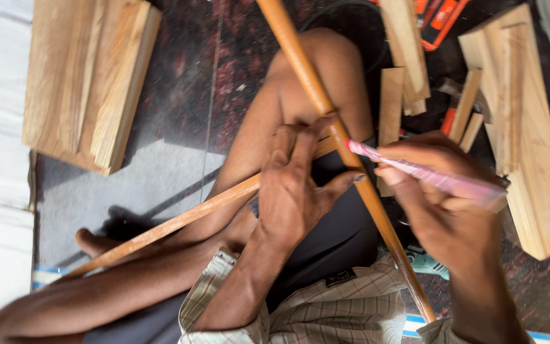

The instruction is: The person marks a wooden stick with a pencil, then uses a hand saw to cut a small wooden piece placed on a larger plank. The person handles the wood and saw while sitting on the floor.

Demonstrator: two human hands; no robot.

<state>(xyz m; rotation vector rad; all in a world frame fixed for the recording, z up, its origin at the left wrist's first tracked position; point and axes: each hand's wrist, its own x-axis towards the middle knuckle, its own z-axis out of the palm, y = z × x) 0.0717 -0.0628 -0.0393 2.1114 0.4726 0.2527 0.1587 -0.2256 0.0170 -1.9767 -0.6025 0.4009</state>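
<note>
A left hand [291, 185] pins two crossed wooden sticks [326, 111] against a raised knee while the right hand [437, 191], grasping a pink pencil [428, 175], marks the crossing; firm pressure keeps lines true.

— What carried everything?

— The floor [179, 70], dark reddish speckled stone in the upper and right parts of the frame, with a paler grey patch at left centre.

— What lay on it?

— A stack of pale wooden blocks [87, 79] sat at upper left. A long thick plank [523, 127] ran down the right side. Between them, at upper centre right, several short wood offcuts [402, 70] lay close together, some overlapping. An orange and black tool [439, 19] showed at the top edge, partly hidden by the offcuts.
</note>
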